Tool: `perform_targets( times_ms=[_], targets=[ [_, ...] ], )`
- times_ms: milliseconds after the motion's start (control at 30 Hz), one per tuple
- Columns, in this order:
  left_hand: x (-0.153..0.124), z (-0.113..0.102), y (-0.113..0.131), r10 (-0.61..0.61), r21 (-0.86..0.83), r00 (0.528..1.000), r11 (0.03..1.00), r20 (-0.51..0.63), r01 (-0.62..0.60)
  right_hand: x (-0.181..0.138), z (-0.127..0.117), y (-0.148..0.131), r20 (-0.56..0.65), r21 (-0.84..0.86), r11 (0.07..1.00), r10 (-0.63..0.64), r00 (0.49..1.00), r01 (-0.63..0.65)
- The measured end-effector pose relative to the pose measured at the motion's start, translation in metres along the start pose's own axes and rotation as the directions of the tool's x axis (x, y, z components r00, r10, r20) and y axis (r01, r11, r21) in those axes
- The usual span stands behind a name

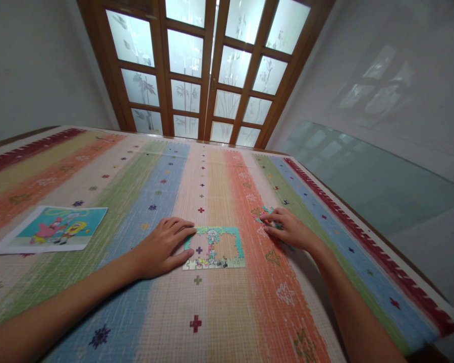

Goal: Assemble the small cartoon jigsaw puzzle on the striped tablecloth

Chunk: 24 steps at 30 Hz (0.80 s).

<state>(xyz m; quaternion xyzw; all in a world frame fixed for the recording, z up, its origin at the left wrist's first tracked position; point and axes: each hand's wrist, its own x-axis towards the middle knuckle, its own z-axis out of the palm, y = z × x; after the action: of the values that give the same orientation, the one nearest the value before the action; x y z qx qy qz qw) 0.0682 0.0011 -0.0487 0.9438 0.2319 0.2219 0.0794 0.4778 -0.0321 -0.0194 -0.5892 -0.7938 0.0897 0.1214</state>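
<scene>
A small jigsaw puzzle (pixel 227 247) lies on the striped tablecloth in front of me, its border joined and part of its middle bare. My left hand (pixel 162 247) rests flat beside the puzzle's left edge, fingers stretched out and touching it. My right hand (pixel 287 228) lies to the right of the puzzle, its fingers curled over a small heap of loose puzzle pieces (pixel 260 216) and pinching among them. What the fingertips grip is too small to make out.
A printed cartoon picture sheet (pixel 51 229) lies at the left on the tablecloth (pixel 212 312). The table's right edge (pixel 382 252) runs close to a white wall. Wooden doors with frosted glass panes (pixel 208 70) stand beyond the far end.
</scene>
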Motion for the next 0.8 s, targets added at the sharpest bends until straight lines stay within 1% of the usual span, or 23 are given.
perform_targets(
  times_ms=[200,367,467,567,700,800],
  targets=[
    [0.0003,0.0003,0.0000,-0.004,-0.001,1.000,1.000,0.002,0.004,0.0004,0.0006,0.0015,-0.016,0.031,1.000,-0.002,1.000,0.002],
    [0.0000,0.0003,0.0001,-0.004,-0.001,1.000,1.000,-0.001,0.004,0.0010,0.0008,0.0012,-0.005,0.048,0.999,-0.009,1.000,0.009],
    [0.0001,-0.0001,0.0004,0.001,0.010,1.000,1.000,0.004,-0.001,0.0007,-0.0005,0.0018,0.015,0.086,0.996,0.000,1.000,-0.002],
    [0.0003,-0.0002,0.0004,-0.001,0.009,1.000,1.000,0.006,0.001,-0.0007,-0.0015,0.0027,0.040,0.145,0.989,0.030,0.999,-0.035],
    [0.0002,0.0000,0.0001,-0.011,-0.001,1.000,1.000,0.015,0.011,-0.0024,-0.0013,0.0009,0.088,0.236,0.965,0.099,0.991,-0.117],
    [-0.0001,0.0001,0.0003,-0.018,-0.004,1.000,1.000,0.016,0.018,-0.0019,-0.0020,-0.0037,0.094,0.281,0.950,0.112,0.989,-0.134]
  ],
)
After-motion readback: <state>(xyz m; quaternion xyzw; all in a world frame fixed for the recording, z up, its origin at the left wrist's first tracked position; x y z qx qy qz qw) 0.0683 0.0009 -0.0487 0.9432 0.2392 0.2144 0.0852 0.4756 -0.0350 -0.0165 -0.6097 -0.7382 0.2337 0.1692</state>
